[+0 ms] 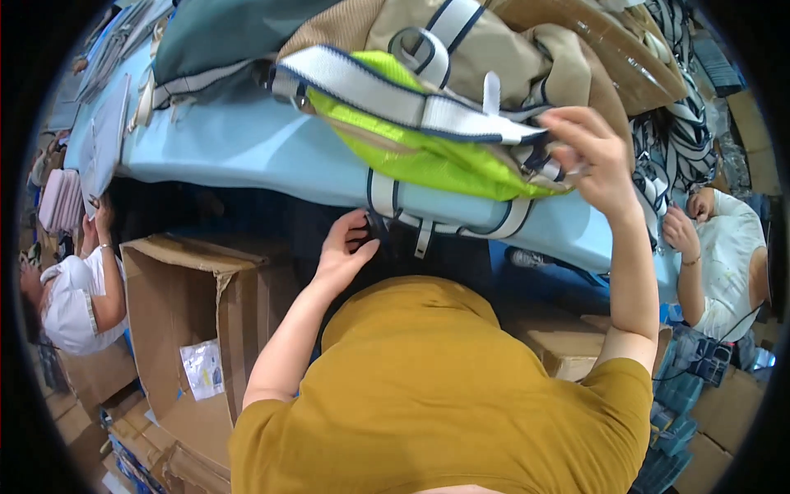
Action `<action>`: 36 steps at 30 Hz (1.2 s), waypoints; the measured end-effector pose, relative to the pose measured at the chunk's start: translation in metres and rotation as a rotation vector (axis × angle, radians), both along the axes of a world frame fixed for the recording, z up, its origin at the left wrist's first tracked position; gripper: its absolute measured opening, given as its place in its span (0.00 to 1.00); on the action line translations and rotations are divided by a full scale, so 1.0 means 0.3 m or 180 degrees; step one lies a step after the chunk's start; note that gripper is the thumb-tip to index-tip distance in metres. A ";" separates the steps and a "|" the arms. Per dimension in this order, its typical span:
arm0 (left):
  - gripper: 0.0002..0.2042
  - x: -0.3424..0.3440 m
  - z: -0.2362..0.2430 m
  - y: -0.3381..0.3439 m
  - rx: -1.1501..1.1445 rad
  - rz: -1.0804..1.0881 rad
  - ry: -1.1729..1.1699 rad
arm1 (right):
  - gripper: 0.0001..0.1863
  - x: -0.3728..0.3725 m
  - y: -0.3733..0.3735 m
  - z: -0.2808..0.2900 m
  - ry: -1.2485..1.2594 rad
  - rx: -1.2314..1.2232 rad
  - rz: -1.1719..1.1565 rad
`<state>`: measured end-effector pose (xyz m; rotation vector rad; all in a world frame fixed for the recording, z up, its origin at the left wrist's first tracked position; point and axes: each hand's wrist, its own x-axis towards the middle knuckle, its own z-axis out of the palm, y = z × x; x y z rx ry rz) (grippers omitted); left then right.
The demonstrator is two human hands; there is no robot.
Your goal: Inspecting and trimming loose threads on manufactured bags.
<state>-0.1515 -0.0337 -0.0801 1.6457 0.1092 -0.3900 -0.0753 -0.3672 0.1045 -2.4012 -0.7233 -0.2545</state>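
Note:
A lime-green and beige bag [411,156] lies on the table's front edge, with white straps edged in navy. My right hand [601,160] is at the bag's right end, its bent fingers closed on the end of a broad white strap [469,119]. Part of that grip is hidden and slightly blurred. Lower down, my left hand [341,255] is just below the table edge, fingers curled and thumb apart. Its fingertips are beside a dark strap piece [378,226]; contact is unclear. Another white strap [517,218] hangs below the bag, with a metal-coloured tab [424,239].
The table has a light-blue cover [247,152]. Behind the bag lie beige bags [494,66] and a grey-green one [234,37]. An open cardboard box [193,255] stands to my left. Co-workers sit at left [82,300] and right [728,255]. Striped straps [683,140] are heaped at right.

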 end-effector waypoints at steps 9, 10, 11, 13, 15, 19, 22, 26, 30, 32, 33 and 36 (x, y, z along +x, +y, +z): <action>0.17 0.041 -0.019 -0.195 -0.0625 -0.0904 0.1400 | 0.03 -0.332 0.136 -0.051 0.0391 0.0399 -0.0382; 0.18 0.011 0.086 -0.193 -0.1169 -0.0954 0.1270 | 0.03 -0.357 0.142 -0.059 0.0530 0.0481 -0.0482; 0.16 -0.005 0.169 -0.186 -0.1309 -0.1047 0.1076 | 0.02 -0.382 0.146 -0.057 0.0655 0.0548 -0.0597; 0.14 -0.024 0.313 -0.175 -0.1815 -0.1308 0.0654 | 0.04 -0.425 0.154 -0.039 0.0500 0.0685 -0.0874; 0.13 -0.014 0.368 -0.166 -0.2277 -0.1345 0.0315 | 0.08 -0.448 0.160 -0.025 0.0639 0.0764 -0.0899; 0.11 0.009 0.374 -0.196 -0.2637 -0.0933 0.0127 | 0.07 -0.434 0.185 -0.019 0.0993 0.1126 -0.0869; 0.12 0.018 0.370 -0.189 -0.2957 -0.0798 0.0717 | 0.08 -0.396 0.192 -0.036 0.1220 0.1152 -0.0921; 0.12 0.024 0.381 -0.200 -0.2900 -0.0791 0.0675 | 0.10 -0.340 0.195 -0.042 0.1839 0.1710 -0.1019; 0.13 0.030 0.420 -0.215 -0.2946 -0.0567 0.0803 | 0.08 -0.312 0.191 -0.050 0.1511 0.1714 -0.1187; 0.13 0.030 0.426 -0.213 -0.2952 -0.0566 0.0907 | 0.05 -0.322 0.187 -0.059 0.1174 0.1666 -0.1415; 0.14 0.030 0.435 -0.214 -0.2765 -0.0490 0.1009 | 0.05 -0.329 0.189 -0.054 0.1157 0.1698 -0.1424; 0.13 0.040 0.467 -0.216 -0.2557 -0.0395 0.1197 | 0.11 -0.364 0.191 0.000 0.1277 0.1074 -0.1143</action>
